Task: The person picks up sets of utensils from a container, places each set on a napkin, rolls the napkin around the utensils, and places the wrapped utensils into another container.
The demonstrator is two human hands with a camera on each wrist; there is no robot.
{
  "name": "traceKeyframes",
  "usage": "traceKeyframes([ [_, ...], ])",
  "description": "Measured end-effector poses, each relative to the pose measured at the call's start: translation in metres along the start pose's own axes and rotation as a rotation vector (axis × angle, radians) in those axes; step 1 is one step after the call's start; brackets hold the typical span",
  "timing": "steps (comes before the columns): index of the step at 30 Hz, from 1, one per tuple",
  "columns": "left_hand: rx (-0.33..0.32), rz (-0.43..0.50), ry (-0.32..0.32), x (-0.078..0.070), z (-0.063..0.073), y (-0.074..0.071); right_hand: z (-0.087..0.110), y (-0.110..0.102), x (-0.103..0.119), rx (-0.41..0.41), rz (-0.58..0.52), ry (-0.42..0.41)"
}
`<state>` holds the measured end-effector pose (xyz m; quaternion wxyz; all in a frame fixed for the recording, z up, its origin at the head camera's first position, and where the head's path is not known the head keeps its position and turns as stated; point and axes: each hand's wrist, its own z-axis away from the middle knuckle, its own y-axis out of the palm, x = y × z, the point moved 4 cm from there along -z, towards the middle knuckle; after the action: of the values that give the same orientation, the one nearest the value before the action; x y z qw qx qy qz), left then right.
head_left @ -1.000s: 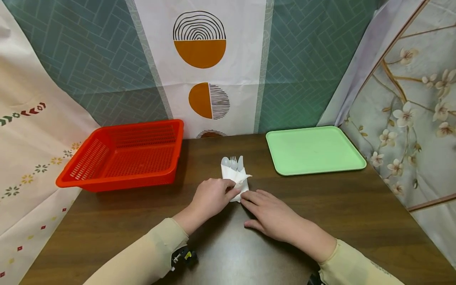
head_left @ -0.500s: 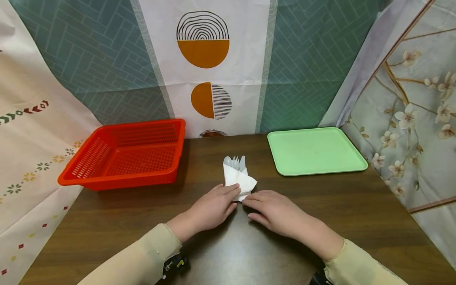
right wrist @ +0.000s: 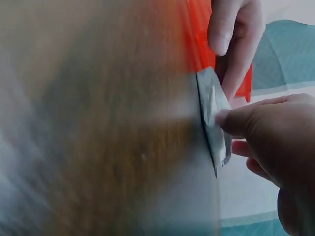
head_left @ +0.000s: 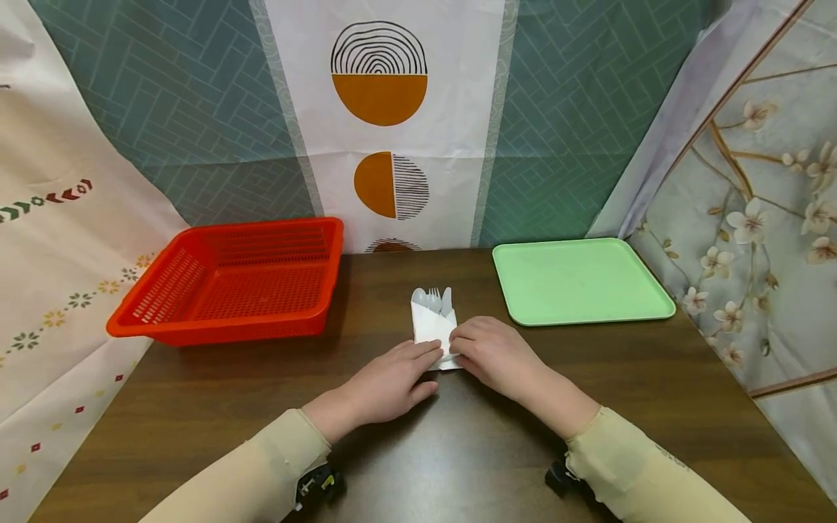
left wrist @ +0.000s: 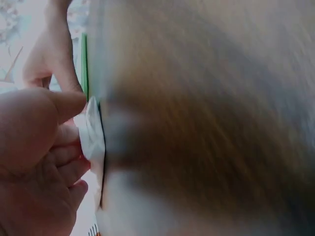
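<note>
1. Resting left hand (head_left: 392, 381) on napkin (head_left: 428, 325), fingers extended, not grasping.
2. Pinching napkin's right edge with right hand (head_left: 503, 357), fingers curled.
3. Holding napkin down on table (head_left: 418, 450), between basket (head_left: 314, 319) and tray (head_left: 582, 280) but nearer, with spoon (head_left: 419, 296), fork (head_left: 434, 298) and knife (head_left: 447, 299) poking from far end.

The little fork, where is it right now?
In the head view, the fork is near the middle, between the spoon on its left and the knife on its right, poking out of the far end of the white napkin.
</note>
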<state>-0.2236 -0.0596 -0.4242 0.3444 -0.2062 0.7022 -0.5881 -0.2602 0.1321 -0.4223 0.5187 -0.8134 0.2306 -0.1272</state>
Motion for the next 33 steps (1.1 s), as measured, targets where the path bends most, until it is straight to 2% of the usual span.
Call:
traceKeyframes([
  [3, 0.026, -0.017, 0.015, 0.003, 0.005, -0.001, 0.000, 0.002, -0.001, 0.000, 0.009, -0.007],
  [10, 0.116, -0.197, 0.077, 0.009, 0.019, -0.003, 0.000, 0.005, -0.005, 0.009, -0.010, 0.052],
  [14, 0.140, -0.280, 0.103, 0.008, 0.019, -0.004, 0.002, 0.005, -0.007, 0.003, -0.014, 0.098],
  [18, 0.155, -0.336, 0.107, 0.007, 0.015, -0.004, 0.005, 0.004, -0.006, 0.009, 0.018, 0.099],
  [21, 0.158, -0.352, 0.113, 0.007, 0.013, -0.005, 0.008, 0.001, -0.003, 0.044, 0.079, 0.069],
  [25, 0.164, -0.352, 0.109, 0.008, 0.010, -0.005, 0.016, -0.002, 0.002, 0.132, 0.140, 0.035],
  [29, 0.175, -0.293, 0.085, 0.011, 0.008, -0.006, 0.026, -0.001, 0.009, 0.232, 0.123, 0.034],
  [33, 0.157, -0.249, 0.080, 0.012, 0.007, -0.006, 0.034, 0.002, 0.011, 0.291, 0.081, 0.071],
])
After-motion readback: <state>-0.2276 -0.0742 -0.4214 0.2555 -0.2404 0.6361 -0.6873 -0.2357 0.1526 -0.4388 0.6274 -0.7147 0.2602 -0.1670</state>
